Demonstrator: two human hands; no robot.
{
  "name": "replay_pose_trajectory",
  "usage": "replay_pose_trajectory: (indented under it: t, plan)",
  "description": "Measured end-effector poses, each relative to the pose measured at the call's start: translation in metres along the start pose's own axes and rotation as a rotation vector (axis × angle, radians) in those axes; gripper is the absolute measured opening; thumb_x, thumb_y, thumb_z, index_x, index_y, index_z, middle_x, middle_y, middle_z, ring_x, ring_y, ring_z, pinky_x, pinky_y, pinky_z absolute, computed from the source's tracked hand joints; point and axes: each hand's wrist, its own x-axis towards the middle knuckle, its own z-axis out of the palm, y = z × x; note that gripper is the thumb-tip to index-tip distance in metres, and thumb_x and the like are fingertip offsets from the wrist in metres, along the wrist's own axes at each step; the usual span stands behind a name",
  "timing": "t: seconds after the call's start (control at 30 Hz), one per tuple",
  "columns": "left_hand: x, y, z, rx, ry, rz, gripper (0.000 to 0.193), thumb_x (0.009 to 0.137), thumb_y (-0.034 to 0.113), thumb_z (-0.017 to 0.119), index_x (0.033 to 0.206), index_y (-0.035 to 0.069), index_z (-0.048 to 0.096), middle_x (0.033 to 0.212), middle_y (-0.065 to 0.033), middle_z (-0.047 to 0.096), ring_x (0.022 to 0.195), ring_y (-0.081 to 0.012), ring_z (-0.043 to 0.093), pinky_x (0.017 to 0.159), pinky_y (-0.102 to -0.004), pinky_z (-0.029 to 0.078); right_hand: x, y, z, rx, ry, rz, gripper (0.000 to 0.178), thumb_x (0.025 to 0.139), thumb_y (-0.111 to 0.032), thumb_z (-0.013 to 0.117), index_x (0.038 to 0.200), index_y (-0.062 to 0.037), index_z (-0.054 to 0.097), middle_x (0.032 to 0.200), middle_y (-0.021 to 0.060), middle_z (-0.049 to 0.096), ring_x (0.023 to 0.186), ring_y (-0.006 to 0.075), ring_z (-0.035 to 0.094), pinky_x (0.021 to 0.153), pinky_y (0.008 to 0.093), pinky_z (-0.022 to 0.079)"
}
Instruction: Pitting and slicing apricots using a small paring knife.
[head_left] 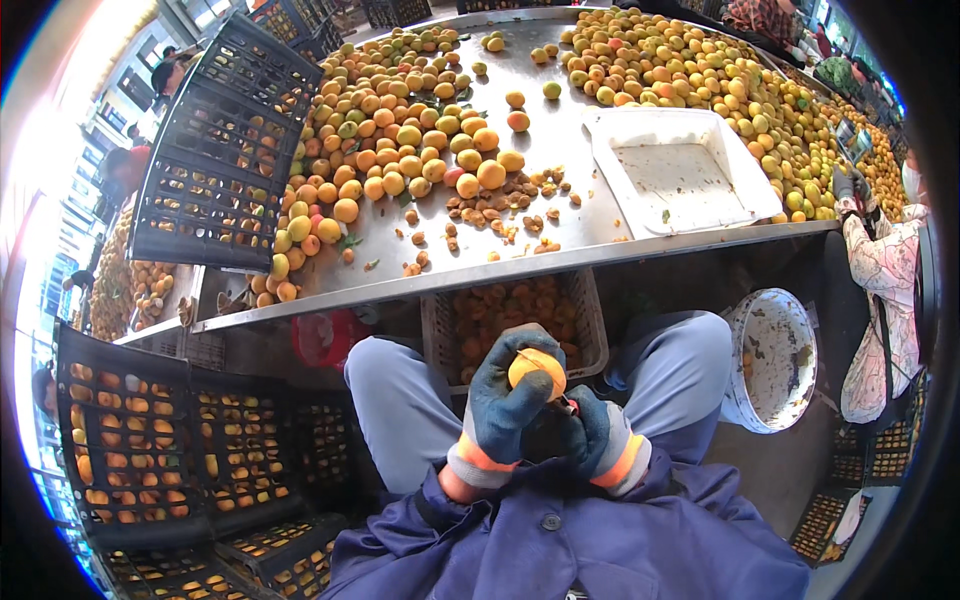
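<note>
My left hand [503, 400], in a dark blue-green work glove with an orange and grey cuff, is closed around a yellow-orange apricot [540, 369], held up above my lap. Just beside it, my right hand [602, 432], gloved the same way, is closed near the fruit's lower side. A small red and black piece [570, 406] shows at its fingertips; its kind is too hidden to tell. Below and beyond my hands, a pale plastic crate [437, 335] of orange apricot pieces stands between my knees.
A metal table [545, 110] ahead bears heaps of apricots [400, 140], loose pits [490, 205] and a white tray [683, 207]. A black crate [225, 150] leans at its left. Apricot-filled crates [130, 430] stand left; a white bucket [770, 360] and a co-worker's sleeve [885, 270] are right.
</note>
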Motion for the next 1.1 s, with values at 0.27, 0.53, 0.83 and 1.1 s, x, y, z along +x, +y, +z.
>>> replay_pose_trajectory:
  t: [0.27,0.53,0.83,1.1]
  plan:
    - [0.009,0.0,0.004,0.384,0.019,0.137,0.077,0.087,0.022,0.061,0.146,0.001,0.016,0.096,-0.0085,0.054,0.081,-0.015,0.052,0.079,-0.0277,0.044,-0.001,0.003,0.004,-0.075,0.095,0.031,0.028,0.095,-0.033,0.048,0.101,-0.0054,0.051,0.074,0.0178,0.062,0.069,0.042,0.062,0.058,0.0465,0.047]
    - [0.013,0.008,-0.003,0.748,-0.075,0.38,0.069,0.083,0.006,0.06,0.14,0.0,0.022,0.099,-0.01,0.053,0.083,-0.0152,0.053,0.078,-0.0281,0.045,0.003,0.001,-0.004,0.101,0.011,0.051,0.017,0.094,-0.022,0.051,0.097,-0.0057,0.052,0.072,0.0182,0.061,0.067,0.0415,0.061,0.054,0.044,0.046]
    - [0.017,0.011,-0.009,0.658,0.015,0.281,0.042,0.077,0.0,0.068,0.117,0.004,0.055,0.114,-0.0076,0.05,0.106,-0.0179,0.05,0.094,-0.0281,0.041,0.013,0.015,-0.007,0.5,0.395,-0.033,0.043,0.09,-0.04,0.06,0.113,-0.004,0.052,0.074,-0.0019,0.05,0.065,0.0046,0.045,0.057,0.023,0.039]
    - [-0.002,0.01,0.009,0.643,-0.207,0.226,0.059,0.09,0.042,0.054,0.133,0.002,0.046,0.122,-0.0146,0.045,0.108,-0.0281,0.051,0.094,-0.0347,0.039,0.04,0.005,-0.013,0.474,0.37,0.016,0.029,0.086,-0.022,0.064,0.106,-0.0027,0.057,0.086,0.0048,0.065,0.081,0.0094,0.059,0.071,0.0258,0.049]
